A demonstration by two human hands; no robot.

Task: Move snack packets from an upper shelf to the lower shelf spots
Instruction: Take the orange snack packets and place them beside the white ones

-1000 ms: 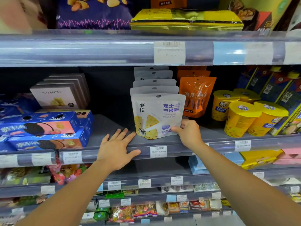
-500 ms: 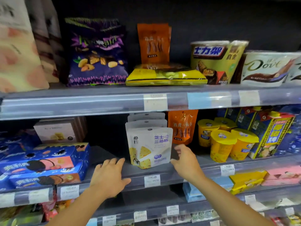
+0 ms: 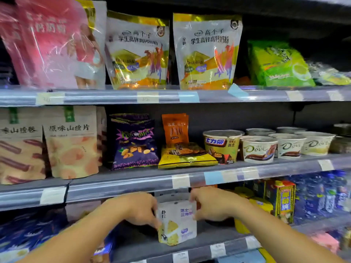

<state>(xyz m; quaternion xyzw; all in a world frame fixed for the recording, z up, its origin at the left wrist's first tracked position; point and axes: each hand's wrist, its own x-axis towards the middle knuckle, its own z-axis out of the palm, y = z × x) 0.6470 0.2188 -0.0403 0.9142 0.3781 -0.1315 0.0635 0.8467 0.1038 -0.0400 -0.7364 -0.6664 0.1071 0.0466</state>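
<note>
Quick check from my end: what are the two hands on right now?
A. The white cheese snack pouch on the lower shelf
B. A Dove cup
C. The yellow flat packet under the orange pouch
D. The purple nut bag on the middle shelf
A: the left hand and right hand flank the white cheese snack pouch, fingers touching its two sides, as it stands on the lower shelf.

Top shelf: two gold-and-white milk powder bags (image 3: 137,52) side by side, one pink bag (image 3: 51,44) upper left, one green bag (image 3: 279,65) upper right. Middle shelf: two tan pouches (image 3: 71,141) at left, one purple nut bag (image 3: 133,142), one orange packet (image 3: 175,128), one yellow flat packet (image 3: 187,155), one Snickers tub (image 3: 221,146), three Dove tubs (image 3: 258,149) in front row, more behind, blurred. Bottom centre: two hands (image 3: 136,208), one white cheese packet (image 3: 176,223) in front; more behind it, count unclear.
</note>
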